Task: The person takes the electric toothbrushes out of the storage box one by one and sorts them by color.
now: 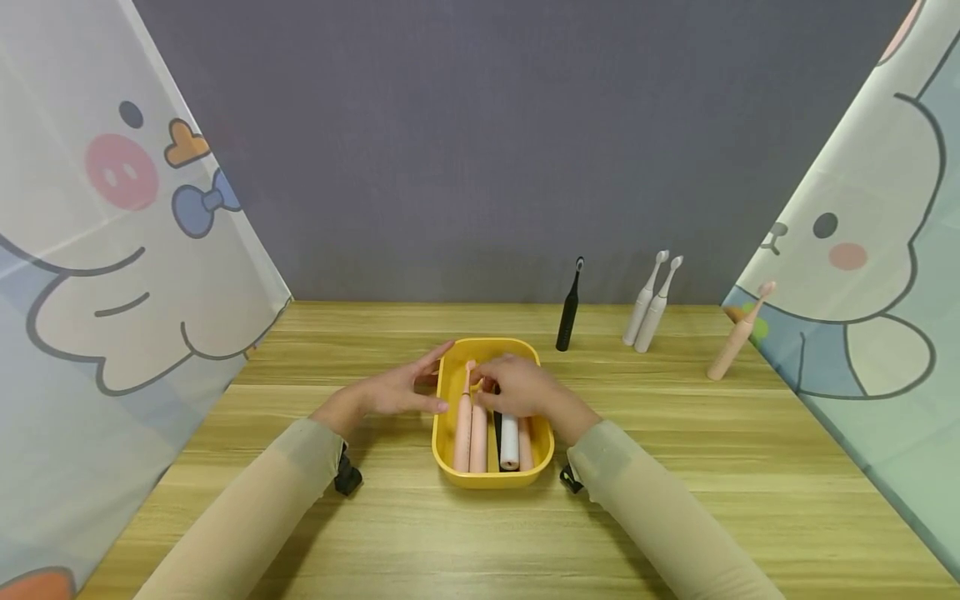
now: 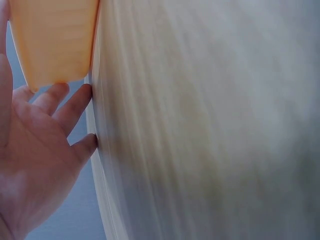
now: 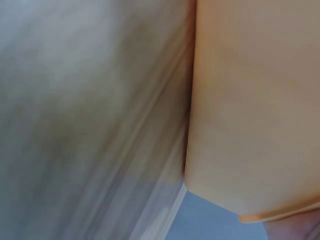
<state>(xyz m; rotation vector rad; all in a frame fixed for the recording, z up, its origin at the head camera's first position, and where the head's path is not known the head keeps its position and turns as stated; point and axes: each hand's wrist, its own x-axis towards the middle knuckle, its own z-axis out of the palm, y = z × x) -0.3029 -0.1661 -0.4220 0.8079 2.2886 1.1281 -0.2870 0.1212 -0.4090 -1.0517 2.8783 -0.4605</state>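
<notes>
Tub of toothbrushes mid-table; right-hand grip obscured

A yellow tub point(image 1: 495, 481) sits on the wooden table point(image 1: 360, 533), about midway between its left and right edges; the table's front edge is cut off. The left hand point(image 1: 393, 392) is at the tub's left wall, fingers spread, with fingertips meeting the wall in the left wrist view. The right hand point(image 1: 521, 387) reaches over the tub's right rim, fingers bent down among the contents. Whether they pinch a brush cannot be told, as the hand covers the spot.

Along the tub's left wall lies a pink toothbrush point(image 1: 462, 433), its head visible near the far rim. Beside it is a second pink toothbrush point(image 1: 478, 442), partly covered near its top by the right hand. Next come a black handle point(image 1: 498, 421) (only a sliver shows), a white handle point(image 1: 509, 442) and, by the right wall, a pink handle point(image 1: 526, 446); the upper ends of these three are hidden.

Towards the table's far edge stand a black toothbrush point(image 1: 567, 321) and a pair of white toothbrushes point(image 1: 646, 321); a peach toothbrush point(image 1: 731, 350) stands near the right edge. The right wrist view shows mostly tub wall and blurred tabletop, the hand cropped at its lower right corner.
</notes>
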